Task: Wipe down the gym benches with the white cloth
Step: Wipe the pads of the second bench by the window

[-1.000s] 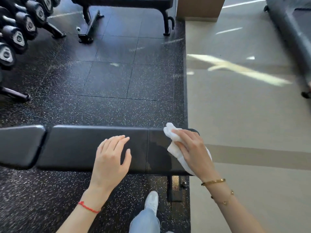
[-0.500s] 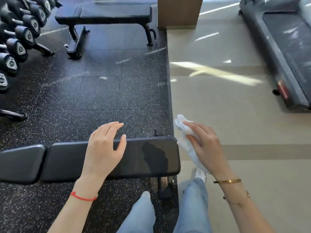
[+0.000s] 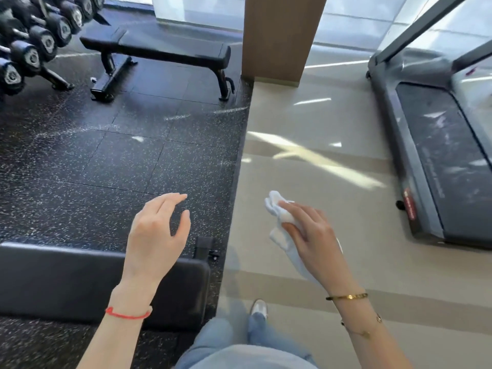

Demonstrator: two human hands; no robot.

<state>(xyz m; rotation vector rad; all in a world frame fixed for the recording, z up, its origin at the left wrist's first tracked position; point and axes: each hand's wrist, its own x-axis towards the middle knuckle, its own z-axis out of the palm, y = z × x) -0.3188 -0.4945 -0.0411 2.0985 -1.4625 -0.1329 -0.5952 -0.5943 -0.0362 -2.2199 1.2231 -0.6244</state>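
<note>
though bunched, white cloth (image 3: 278,222) in right hand (image 3: 311,235)

Open rubber floor (image 3: 119,161) ahead, a wide clear lane between the near bench (image 3: 66,280) at the bottom left and the far bench (image 3: 165,49) up top. Left hand (image 3: 157,235) hangs in free air over the near bench's end, nothing beside it. Right hand (image 3: 311,235), cloth (image 3: 279,209) bunched in it, is out over the bare tan floor (image 3: 319,123), well apart from anything. Blockers: dumbbell rack (image 3: 34,46) crowding the upper left, wooden pillar (image 3: 282,35) standing just right of the far bench's end, treadmill (image 3: 439,155) walling the right side. Between pillar and treadmill, an open corridor of tan floor
</note>
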